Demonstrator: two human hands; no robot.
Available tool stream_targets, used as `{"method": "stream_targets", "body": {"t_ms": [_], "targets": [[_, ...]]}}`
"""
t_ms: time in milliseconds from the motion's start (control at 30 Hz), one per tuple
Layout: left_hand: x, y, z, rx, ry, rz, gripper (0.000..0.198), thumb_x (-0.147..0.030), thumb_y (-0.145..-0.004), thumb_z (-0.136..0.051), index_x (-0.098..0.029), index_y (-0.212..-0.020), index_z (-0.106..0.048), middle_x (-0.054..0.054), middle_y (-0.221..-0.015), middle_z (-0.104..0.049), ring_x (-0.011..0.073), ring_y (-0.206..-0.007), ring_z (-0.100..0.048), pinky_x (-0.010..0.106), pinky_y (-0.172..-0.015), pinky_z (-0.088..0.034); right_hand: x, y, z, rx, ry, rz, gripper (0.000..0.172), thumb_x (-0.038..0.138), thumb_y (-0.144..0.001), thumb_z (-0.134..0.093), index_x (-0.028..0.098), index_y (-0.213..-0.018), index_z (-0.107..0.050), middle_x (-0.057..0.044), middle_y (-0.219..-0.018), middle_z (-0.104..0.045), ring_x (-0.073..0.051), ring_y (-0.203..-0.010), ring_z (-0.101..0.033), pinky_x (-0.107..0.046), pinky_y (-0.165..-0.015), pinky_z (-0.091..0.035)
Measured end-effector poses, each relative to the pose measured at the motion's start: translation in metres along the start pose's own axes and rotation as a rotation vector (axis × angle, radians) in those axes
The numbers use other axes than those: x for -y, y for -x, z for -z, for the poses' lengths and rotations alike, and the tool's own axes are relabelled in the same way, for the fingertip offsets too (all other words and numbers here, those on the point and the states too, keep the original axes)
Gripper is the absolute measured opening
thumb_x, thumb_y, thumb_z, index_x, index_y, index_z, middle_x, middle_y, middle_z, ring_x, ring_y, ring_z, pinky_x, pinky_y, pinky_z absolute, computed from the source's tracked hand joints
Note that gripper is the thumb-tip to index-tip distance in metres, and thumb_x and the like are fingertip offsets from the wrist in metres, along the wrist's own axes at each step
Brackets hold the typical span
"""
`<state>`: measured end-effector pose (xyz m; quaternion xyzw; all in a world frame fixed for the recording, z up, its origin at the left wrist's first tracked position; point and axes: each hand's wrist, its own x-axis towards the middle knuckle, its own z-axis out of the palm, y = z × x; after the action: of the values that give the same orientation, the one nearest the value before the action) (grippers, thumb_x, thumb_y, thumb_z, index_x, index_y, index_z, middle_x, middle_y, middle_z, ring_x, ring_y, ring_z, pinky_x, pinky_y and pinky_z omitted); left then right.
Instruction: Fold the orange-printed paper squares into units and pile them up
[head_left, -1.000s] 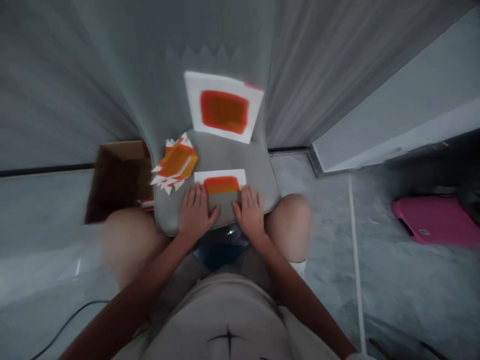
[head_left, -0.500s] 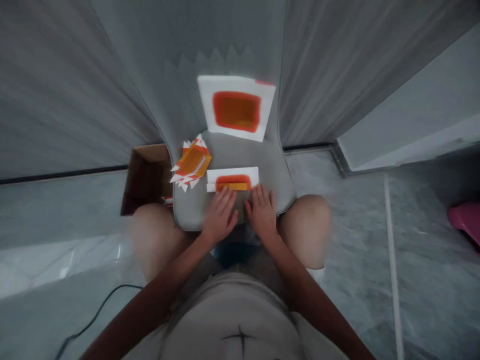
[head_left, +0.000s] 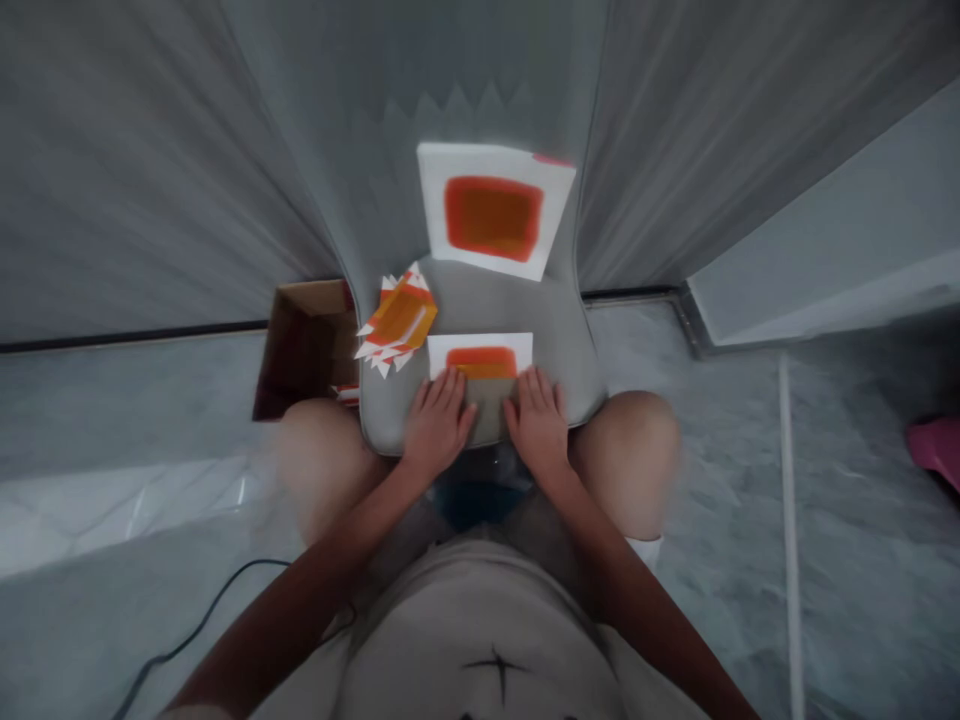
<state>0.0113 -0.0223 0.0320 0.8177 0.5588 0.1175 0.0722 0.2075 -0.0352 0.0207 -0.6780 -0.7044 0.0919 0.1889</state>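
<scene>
A white paper with an orange patch (head_left: pixel 481 356) lies folded on the grey chair seat (head_left: pixel 559 335) between my knees. My left hand (head_left: pixel 436 426) lies flat on the seat with its fingertips on the paper's near left edge. My right hand (head_left: pixel 538 422) lies flat too, fingers spread, touching the near right edge. A pile of folded orange-and-white papers (head_left: pixel 397 322) sits at the seat's left. A larger unfolded white sheet with an orange square (head_left: pixel 493 212) leans against the chair back.
A brown cardboard box (head_left: pixel 306 345) stands on the floor left of the chair. Grey curtains hang behind. A black cable (head_left: pixel 196 630) runs over the marble floor at lower left. Something pink (head_left: pixel 937 447) lies at the far right.
The view has shifted, so everything sits further right in the picture. My hands have spread apart again along the paper's near edge after coming closer together.
</scene>
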Motion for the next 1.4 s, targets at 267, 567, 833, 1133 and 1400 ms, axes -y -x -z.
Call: {"method": "stream_targets", "body": {"t_ms": [267,567,833,1133,1400], "targets": [[0.025,0.014,-0.004,-0.109,0.032,0.059,0.061,-0.041,-0.110,-0.036,-0.010,-0.163,-0.039,0.016,-0.165,-0.045,0.0314,-0.156,-0.041,0.056,-0.131,-0.027,-0.001,0.002,-0.001,-0.009,0.019,0.023,0.060,0.039,-0.111,-0.035,0.003,-0.157,-0.047,-0.024,-0.160,-0.051,-0.033,-0.156,-0.040,-0.061,-0.129,-0.022],[0.026,0.017,-0.012,-0.217,0.127,0.056,0.063,-0.038,-0.108,-0.042,-0.015,-0.166,-0.035,0.015,-0.165,-0.045,0.0314,-0.156,-0.041,0.058,-0.129,-0.031,-0.008,0.003,-0.012,-0.045,0.040,0.039,0.060,0.038,-0.110,-0.036,0.001,-0.157,-0.045,-0.026,-0.161,-0.048,-0.034,-0.156,-0.039,-0.063,-0.128,-0.024],[0.023,0.029,-0.010,-0.250,0.182,-0.122,0.049,-0.021,-0.102,-0.048,-0.027,-0.150,-0.060,0.005,-0.161,-0.053,0.0258,-0.155,-0.042,0.053,-0.130,-0.035,0.012,0.022,0.006,-0.061,-0.008,0.020,0.048,0.034,-0.108,-0.042,0.008,-0.142,-0.064,-0.024,-0.145,-0.063,-0.034,-0.138,-0.055,-0.056,-0.120,-0.041],[-0.001,0.007,-0.010,-0.207,0.221,-0.107,0.047,-0.030,-0.106,-0.045,-0.021,-0.151,-0.058,0.008,-0.163,-0.052,0.0265,-0.152,-0.046,0.046,-0.126,-0.040,-0.064,-0.052,0.038,-0.135,-0.212,-0.053,0.051,0.043,-0.103,-0.049,0.008,-0.135,-0.068,-0.023,-0.132,-0.069,-0.033,-0.124,-0.063,-0.052,-0.111,-0.050],[-0.015,-0.051,-0.014,-0.197,0.171,0.054,0.077,-0.060,-0.104,-0.045,-0.012,-0.163,-0.039,0.017,-0.171,-0.036,0.0392,-0.159,-0.032,0.062,-0.130,-0.024,-0.040,-0.101,0.019,0.022,-0.264,-0.045,0.027,0.032,-0.091,-0.066,0.014,-0.105,-0.079,-0.015,-0.108,-0.077,-0.028,-0.105,-0.069,-0.044,-0.101,-0.053]]}}
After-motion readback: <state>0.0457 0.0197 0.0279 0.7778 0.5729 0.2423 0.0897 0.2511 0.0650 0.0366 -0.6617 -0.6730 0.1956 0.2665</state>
